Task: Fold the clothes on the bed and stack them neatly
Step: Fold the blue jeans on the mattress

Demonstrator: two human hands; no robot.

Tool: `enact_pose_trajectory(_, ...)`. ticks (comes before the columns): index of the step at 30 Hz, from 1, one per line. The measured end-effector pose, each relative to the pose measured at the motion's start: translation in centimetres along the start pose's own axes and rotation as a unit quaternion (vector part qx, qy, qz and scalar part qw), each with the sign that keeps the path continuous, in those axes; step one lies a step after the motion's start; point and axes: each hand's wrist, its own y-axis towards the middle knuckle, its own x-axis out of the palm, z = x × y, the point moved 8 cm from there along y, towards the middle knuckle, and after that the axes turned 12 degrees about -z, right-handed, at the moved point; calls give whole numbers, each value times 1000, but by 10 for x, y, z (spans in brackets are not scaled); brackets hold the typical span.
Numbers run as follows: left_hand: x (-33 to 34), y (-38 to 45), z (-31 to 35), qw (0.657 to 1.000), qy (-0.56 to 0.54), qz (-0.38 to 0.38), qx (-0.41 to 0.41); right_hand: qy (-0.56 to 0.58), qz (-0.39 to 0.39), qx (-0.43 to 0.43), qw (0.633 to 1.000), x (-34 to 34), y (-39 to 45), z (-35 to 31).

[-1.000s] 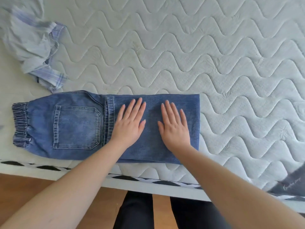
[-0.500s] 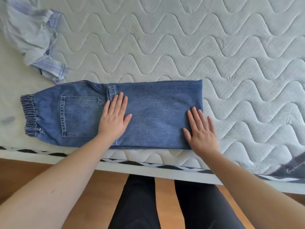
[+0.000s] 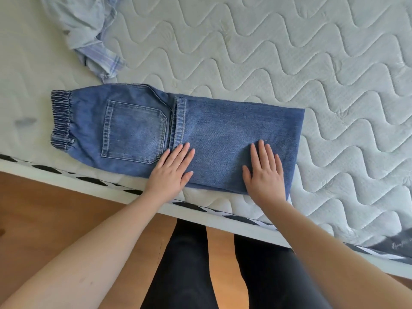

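Jeans [image 3: 223,130], one folded pair, left hand [image 3: 170,172] and right hand [image 3: 265,175] flat on them, one crumpled shirt [image 3: 87,30] beyond

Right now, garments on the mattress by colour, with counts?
Blue denim: 1, the jeans, both hands flat on them
Pale blue plaid: 1, the crumpled shirt
Dark grey: 1, the cloth at the right edge, mostly out of frame
Total: 3

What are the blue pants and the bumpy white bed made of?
The blue pants look like denim: woven blue cotton with a faded pocket, pale stitched seams and a gathered stretchy waistband. The bed top looks like a soft quilted white fabric, with wavy stitched lines that make puffy ridges. What fills it cannot be seen.
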Motion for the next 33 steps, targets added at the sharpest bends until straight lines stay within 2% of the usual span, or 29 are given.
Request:
enact_pose_trajectory(5, -30, 1, -22, 987, -140, 51, 60, 95, -32, -103, 990, -18, 28, -80)
enact_pose_trajectory(8, -44, -8, -61, 979, -181, 89, 19, 234, -49, -123, 963, -31, 51, -127)
enact_pose_trajectory(11, -49, -22, -115, 968, -215, 122, -51, 402, -74, -87, 909, -40, 74, -160)
enact_pose_trajectory(14, -48, -33, -171, 957, -234, 135, -106, 577, -98, -18, 811, -40, 98, -174)
enact_pose_trajectory(16, -48, -38, -206, 949, -242, 150, -135, 656, -101, 15, 748, -37, 113, -174)
enact_pose_trajectory(17, -48, -40, -222, 949, -236, 153, -143, 674, -106, 21, 731, -36, 119, -173)
enact_pose_trajectory(21, -44, -37, -260, 977, -138, 120, -111, 694, -111, 43, 710, -28, 138, -171)
enact_pose_trajectory(23, -46, -38, -281, 975, -123, 133, -127, 710, -102, 70, 693, -25, 144, -169)
enact_pose_trajectory(26, -46, -43, -312, 953, -169, 159, -193, 720, -102, 69, 683, -22, 146, -170)
enact_pose_trajectory(28, -37, -45, -329, 932, -239, 145, -229, 720, -104, 59, 684, -23, 145, -172)
enact_pose_trajectory(29, -27, -47, -339, 912, -287, 132, -260, 719, -104, 57, 685, -24, 144, -173)
enact_pose_trajectory(32, -3, -58, -366, 818, -437, 104, -360, 715, -99, 61, 689, -24, 144, -174)
enact_pose_trajectory(33, 1, -58, -371, 803, -458, 95, -368, 716, -99, 62, 688, -25, 145, -173)
